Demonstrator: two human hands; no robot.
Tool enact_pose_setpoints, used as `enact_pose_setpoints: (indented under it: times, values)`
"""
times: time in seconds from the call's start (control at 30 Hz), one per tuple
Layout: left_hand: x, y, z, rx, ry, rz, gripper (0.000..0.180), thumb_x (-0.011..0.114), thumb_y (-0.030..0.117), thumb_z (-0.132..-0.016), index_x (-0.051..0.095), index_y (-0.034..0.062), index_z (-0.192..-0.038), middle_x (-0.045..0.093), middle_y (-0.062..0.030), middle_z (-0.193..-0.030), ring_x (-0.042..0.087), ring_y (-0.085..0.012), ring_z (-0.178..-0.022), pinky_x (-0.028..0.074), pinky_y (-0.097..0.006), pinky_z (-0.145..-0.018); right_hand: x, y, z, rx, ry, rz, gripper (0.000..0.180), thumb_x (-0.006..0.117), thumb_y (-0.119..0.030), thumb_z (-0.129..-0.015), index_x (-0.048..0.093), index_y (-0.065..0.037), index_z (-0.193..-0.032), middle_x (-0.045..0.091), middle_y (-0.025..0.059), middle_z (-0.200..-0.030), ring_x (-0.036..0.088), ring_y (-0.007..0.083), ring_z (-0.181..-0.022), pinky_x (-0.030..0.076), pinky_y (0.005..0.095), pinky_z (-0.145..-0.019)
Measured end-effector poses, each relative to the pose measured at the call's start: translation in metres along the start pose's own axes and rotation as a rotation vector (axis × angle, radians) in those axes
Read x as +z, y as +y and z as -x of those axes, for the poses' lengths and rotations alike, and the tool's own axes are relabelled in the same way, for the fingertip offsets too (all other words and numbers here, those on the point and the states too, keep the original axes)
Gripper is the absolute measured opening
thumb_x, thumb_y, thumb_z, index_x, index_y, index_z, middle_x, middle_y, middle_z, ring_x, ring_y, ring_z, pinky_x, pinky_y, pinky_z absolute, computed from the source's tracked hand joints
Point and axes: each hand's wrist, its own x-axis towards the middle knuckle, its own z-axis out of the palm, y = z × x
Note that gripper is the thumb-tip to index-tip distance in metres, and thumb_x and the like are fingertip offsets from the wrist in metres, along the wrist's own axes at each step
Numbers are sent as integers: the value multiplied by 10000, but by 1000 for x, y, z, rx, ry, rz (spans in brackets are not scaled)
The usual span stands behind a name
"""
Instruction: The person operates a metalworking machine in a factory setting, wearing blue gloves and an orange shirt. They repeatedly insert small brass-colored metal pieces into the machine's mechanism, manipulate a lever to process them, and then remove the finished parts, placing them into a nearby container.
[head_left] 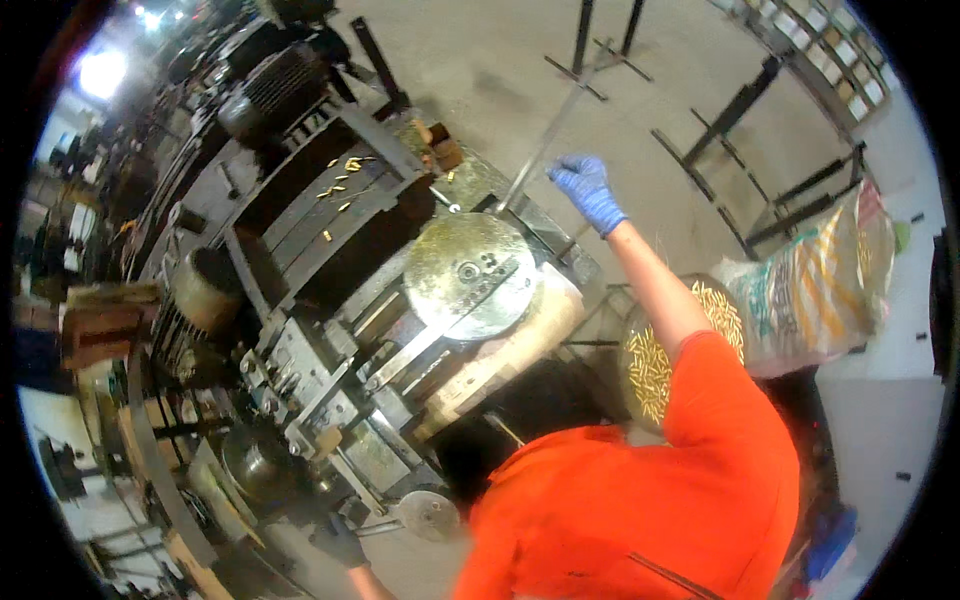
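Note:
My right hand (588,190), in a blue glove, is raised beyond the machine's far right edge. Its fingers are curled closed, and whatever may be inside them is hidden. Close to its fingertips a thin metal bar (528,170) slants up from the machine. Nearest below that hand lies a large round metal plate (468,272) with a central bolt and a flat arm (425,348). My left hand (338,545), in a dark glove, is low at the machine's near left end, by a smaller metal disc (430,514). Its fingers are dim and blurred.
A round container (630,385) of small brass-coloured pieces (650,375) stands under my right arm. Beside it is a printed woven sack (815,285). A dark metal tray (375,235) on the machine holds a few brass pieces. Metal stands (720,120) occupy the far floor.

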Motion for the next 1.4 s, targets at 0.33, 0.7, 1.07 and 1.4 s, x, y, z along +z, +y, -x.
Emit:
enact_pose_setpoints:
  times: [0.33, 0.7, 1.07, 1.4]
  values:
    - [-2, -34, -5, -85, -220, 324, 285, 574, 217, -875, 598, -33, -1008, 615, -130, -932, 566, -189, -822, 481, -338, -672, 27, 54, 41, 114, -364, 160, 425, 613, -439, -721, 670, -25, -794, 636, 184, -739, 621, 295, -678, 483, 376, -676]
    - [5, -67, -17, -237, -321, 429, 203, 567, 188, -865, 619, -8, -845, 610, -54, -743, 541, -156, -631, 444, -319, -573, 51, 54, 28, 255, -608, 248, 519, 637, -461, -625, 660, 25, -807, 633, 231, -846, 620, 338, -798, 486, 412, -725]
    - [-11, 0, -15, -318, -472, 244, 236, 583, 143, -850, 591, -39, -1001, 612, -76, -940, 537, -156, -797, 461, -320, -686, 91, 66, 34, 84, -872, 335, 392, 585, -362, -683, 679, -19, -849, 654, 164, -846, 625, 302, -748, 486, 410, -680]
    - [-21, 2, -17, 92, -529, -216, 394, 629, 275, -808, 570, -44, -1031, 618, -154, -944, 554, -242, -793, 460, -370, -722, 85, 64, 24, -87, -800, 573, 320, 638, -327, -645, 701, -96, -857, 663, 119, -913, 629, 305, -840, 490, 430, -692]
